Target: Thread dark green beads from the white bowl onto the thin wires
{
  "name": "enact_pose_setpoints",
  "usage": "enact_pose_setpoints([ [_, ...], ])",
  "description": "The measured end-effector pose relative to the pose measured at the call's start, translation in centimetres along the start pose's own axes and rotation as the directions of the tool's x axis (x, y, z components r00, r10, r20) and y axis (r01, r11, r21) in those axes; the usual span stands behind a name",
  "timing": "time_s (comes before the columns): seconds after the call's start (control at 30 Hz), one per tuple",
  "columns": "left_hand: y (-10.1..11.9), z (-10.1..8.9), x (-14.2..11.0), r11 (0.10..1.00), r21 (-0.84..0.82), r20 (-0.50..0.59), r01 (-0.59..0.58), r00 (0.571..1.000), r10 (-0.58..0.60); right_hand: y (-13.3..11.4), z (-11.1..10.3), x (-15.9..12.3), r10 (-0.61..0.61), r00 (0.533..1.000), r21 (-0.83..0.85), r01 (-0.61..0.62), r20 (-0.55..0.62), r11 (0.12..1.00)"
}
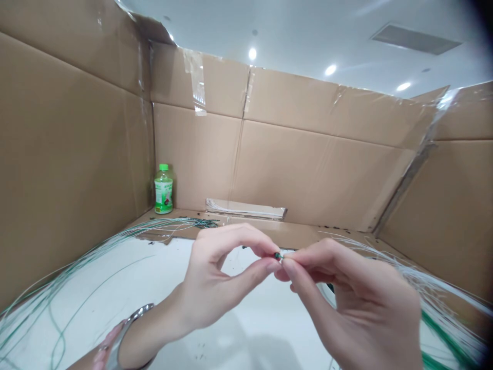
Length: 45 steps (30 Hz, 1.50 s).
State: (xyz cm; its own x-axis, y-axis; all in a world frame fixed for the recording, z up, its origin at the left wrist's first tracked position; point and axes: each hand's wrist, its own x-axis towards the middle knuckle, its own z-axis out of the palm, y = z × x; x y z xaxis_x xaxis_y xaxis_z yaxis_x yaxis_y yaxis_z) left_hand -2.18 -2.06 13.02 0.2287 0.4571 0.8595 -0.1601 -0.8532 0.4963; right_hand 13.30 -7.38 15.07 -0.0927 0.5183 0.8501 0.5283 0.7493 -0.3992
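Observation:
My left hand [227, 275] pinches a tiny dark green piece [278, 255] between thumb and forefinger. From that piece a short thin green wire end [282, 257] leads into the closed thumb and forefinger of my right hand [346, 298]. The fingertips of both hands almost meet above the white table surface. How far the wire runs behind the right fingers is hidden. A metal bracelet [131, 324] and a pink band circle my left wrist.
Loose green and white wires [77, 264] fan along the left side, their dark ends bunched at the back. More white wires [416, 272] and green strands [447, 334] lie at right. A green-capped bottle [164, 190] stands in the back left corner. Cardboard walls [308, 169] surround the table.

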Motion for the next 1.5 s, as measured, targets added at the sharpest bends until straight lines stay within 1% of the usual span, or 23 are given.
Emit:
enact_pose_setpoints([
  [0.13, 0.3, 0.2, 0.1, 0.997, -0.045, -0.014, 0.058, 0.998, -0.059, 0.1, 0.2, 0.0, -0.012, 0.999, 0.003, 0.012, -0.030, 1.000],
  [0.33, 0.5, 0.5, 0.2, 0.955, -0.195, 0.018, 0.223, 0.975, -0.224, 0.0, 0.1, -0.1, -0.013, 1.000, -0.042, 0.012, -0.023, 0.999],
  [0.43, 0.4, 0.6, 0.2, 0.956, -0.186, 0.020, 0.225, 0.974, -0.226, 0.1, 0.3, -0.1, -0.006, 0.999, -0.033, 0.005, -0.039, 0.999],
  [0.5, 0.3, 0.7, 0.1, 0.968, -0.157, 0.011, 0.197, 0.980, -0.197, 0.1, 0.5, 0.0, -0.003, 0.999, -0.019, 0.002, -0.055, 1.000],
  [0.57, 0.2, 0.7, 0.0, 0.976, -0.136, 0.010, 0.171, 0.985, -0.171, 0.1, 0.6, 0.0, 0.014, 0.999, -0.005, -0.014, -0.049, 1.000],
  [0.67, 0.2, 0.7, -0.2, 0.982, -0.120, 0.016, 0.149, 0.989, -0.148, 0.0, 0.7, 0.0, 0.002, 0.999, 0.001, -0.002, -0.036, 1.000],
  [0.8, 0.2, 0.5, -0.3, 0.990, -0.068, 0.012, 0.124, 0.992, -0.123, -0.1, 0.7, 0.1, -0.015, 0.999, -0.030, 0.014, -0.045, 0.999],
  [0.93, 0.2, 0.4, -0.2, 0.998, 0.046, 0.003, 0.051, 0.999, -0.051, -0.1, 0.6, 0.1, -0.020, 0.999, -0.048, 0.018, -0.039, 0.999],
  [1.07, 0.0, 0.4, -0.2, 0.995, 0.101, 0.021, 0.016, 1.000, -0.018, 0.0, 0.6, 0.0, -0.024, 0.999, -0.064, 0.022, -0.029, 0.998],
  [1.17, -0.2, 0.3, -0.1, 0.989, 0.147, 0.039, -0.031, 0.999, 0.026, 0.1, 0.5, -0.1, -0.061, 0.998, -0.107, 0.057, -0.033, 0.993],
  [1.27, -0.2, 0.1, 0.1, 0.966, 0.219, 0.076, -0.138, 0.989, 0.124, 0.1, 0.2, -0.1, -0.115, 0.993, -0.217, 0.108, -0.021, 0.970],
  [1.37, 0.1, -0.3, 0.4, 0.913, 0.322, 0.140, -0.252, 0.966, 0.217, 0.2, -0.1, -0.1, -0.192, 0.981, -0.331, 0.190, 0.027, 0.924],
  [1.43, 0.4, -0.5, 0.5, 0.864, 0.404, 0.185, -0.300, 0.952, 0.244, 0.3, -0.2, 0.0, -0.222, 0.972, -0.371, 0.234, 0.075, 0.899],
  [1.5, 0.6, -0.7, 0.5, 0.819, 0.468, 0.216, -0.331, 0.942, 0.257, 0.4, -0.3, 0.0, -0.226, 0.967, -0.388, 0.253, 0.116, 0.886],
])
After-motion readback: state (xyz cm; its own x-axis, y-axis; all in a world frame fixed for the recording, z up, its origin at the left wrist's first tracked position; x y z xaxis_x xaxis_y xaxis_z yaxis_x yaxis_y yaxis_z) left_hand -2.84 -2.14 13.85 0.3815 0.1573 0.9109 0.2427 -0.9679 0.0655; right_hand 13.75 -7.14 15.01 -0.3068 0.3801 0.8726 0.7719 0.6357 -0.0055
